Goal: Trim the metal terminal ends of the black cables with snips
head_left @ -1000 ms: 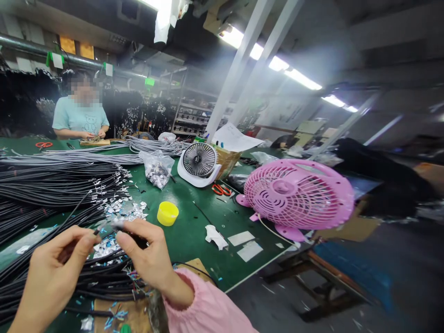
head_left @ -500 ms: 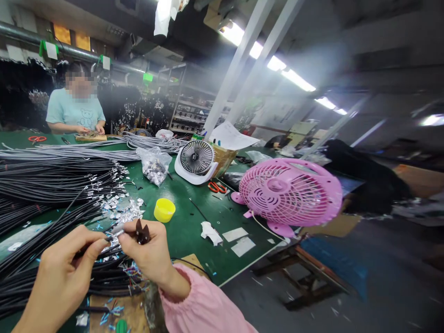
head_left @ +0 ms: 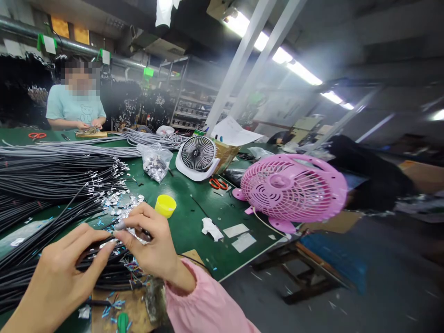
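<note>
My left hand (head_left: 71, 266) pinches a thin black cable between thumb and forefinger, low over the cable bundles. Right beside it, the thumb and forefinger of my right hand (head_left: 152, 243) close at the tip of the same cable; the fingers largely hide that end. A dark part of the small wire cutters (head_left: 146, 234) shows under my curled right fingers, the rest covered by the hand. Under both hands lie black cables (head_left: 62, 180) with stripped ends, and scraps of silver foil (head_left: 116, 203). Coloured wire ends (head_left: 133, 273) stick out below my right hand.
A yellow cup (head_left: 165, 206) stands just beyond my right hand. Farther off are a bag of small parts (head_left: 155, 162), a white fan (head_left: 197, 157), orange-handled scissors (head_left: 218, 183) and a pink fan (head_left: 294, 189). Across the green table sits a person (head_left: 74, 108).
The dark cutter jaws that stuck up from my right hand are now mostly hidden by its fingers. The silver foil held at the cable's end no longer shows between my fingertips.
</note>
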Demonstrator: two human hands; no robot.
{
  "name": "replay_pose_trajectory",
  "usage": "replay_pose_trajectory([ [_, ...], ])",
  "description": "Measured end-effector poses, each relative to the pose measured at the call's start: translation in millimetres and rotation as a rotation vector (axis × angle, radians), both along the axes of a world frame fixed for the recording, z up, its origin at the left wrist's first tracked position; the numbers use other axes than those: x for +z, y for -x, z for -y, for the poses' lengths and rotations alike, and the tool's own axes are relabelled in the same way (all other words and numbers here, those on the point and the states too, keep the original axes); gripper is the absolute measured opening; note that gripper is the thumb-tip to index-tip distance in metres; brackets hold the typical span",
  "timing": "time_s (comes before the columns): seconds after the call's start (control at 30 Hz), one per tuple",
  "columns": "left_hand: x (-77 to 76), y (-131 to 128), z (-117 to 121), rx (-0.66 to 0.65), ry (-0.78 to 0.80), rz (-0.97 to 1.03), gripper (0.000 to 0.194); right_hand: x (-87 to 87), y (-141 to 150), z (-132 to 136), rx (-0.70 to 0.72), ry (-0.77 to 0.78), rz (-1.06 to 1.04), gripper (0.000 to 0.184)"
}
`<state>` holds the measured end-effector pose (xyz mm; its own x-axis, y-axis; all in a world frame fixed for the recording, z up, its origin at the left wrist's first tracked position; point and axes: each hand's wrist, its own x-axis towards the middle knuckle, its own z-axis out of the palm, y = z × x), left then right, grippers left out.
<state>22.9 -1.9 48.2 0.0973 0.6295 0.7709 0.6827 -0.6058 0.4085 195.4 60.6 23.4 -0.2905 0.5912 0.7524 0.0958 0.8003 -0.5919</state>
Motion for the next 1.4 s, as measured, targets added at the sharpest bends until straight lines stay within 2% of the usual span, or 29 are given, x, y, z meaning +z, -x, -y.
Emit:
replay_pose_trajectory([
  [0.1,0.6,-4.3,-0.1,0.046,0.023,0.062,0.037,-21.4,2.1,2.4,-0.084,-0.202,0.097,0.009],
  [0.17,1.8,-6.1,-0.8,0.085,0.091,0.122,0.047,-28.3,4.4,4.1,-0.052,-0.201,0.118,0.010],
  [0.23,2.3,-5.9,-1.5,0.079,0.188,0.181,0.058,-26.1,7.9,4.8,0.002,-0.082,0.054,0.010],
  [0.37,2.6,1.8,-0.3,-0.007,0.326,0.246,0.077,-7.4,16.8,-0.7,0.020,0.342,-0.159,0.023],
  [0.43,3.1,6.1,0.2,-0.035,0.348,0.259,0.078,-0.4,20.3,-5.0,0.011,0.530,-0.231,0.030],
  [0.5,3.7,7.8,-1.3,-0.035,0.314,0.286,0.072,3.5,21.6,-6.6,0.012,0.612,-0.247,0.025],
  [0.57,4.1,6.4,-4.4,0.003,0.246,0.318,0.065,6.1,21.0,-3.9,0.008,0.565,-0.202,0.012],
  [0.67,3.5,2.2,-7.9,0.067,0.172,0.303,0.062,10.1,18.1,4.5,-0.005,0.379,-0.111,0.003],
  [0.8,0.4,0.1,-5.5,0.095,0.034,0.216,0.054,12.4,15.0,9.8,-0.043,0.192,-0.040,0.025],
  [0.87,-1.8,0.6,-2.9,0.120,-0.031,0.177,0.045,10.8,14.1,9.4,-0.056,0.143,-0.018,0.026],
  [0.97,-6.8,1.7,0.2,0.150,-0.083,0.128,0.033,8.3,13.9,8.9,-0.070,0.128,-0.015,0.020],
  [1.1,-17.5,0.5,2.2,0.166,-0.057,0.086,0.023,12.0,15.7,11.0,-0.089,0.153,-0.050,0.022],
  [1.2,-26.4,-2.1,2.9,0.195,-0.048,0.097,0.022,13.6,17.2,12.5,-0.118,0.208,-0.038,0.030],
  [1.27,-29.2,-4.1,3.4,0.232,-0.031,0.120,0.025,8.7,17.7,12.4,-0.122,0.216,-0.028,0.032],
  [1.4,-22.5,-6.9,3.7,0.257,-0.022,0.152,0.026,-8.7,17.8,10.9,0.032,0.103,-0.015,0.019],
])
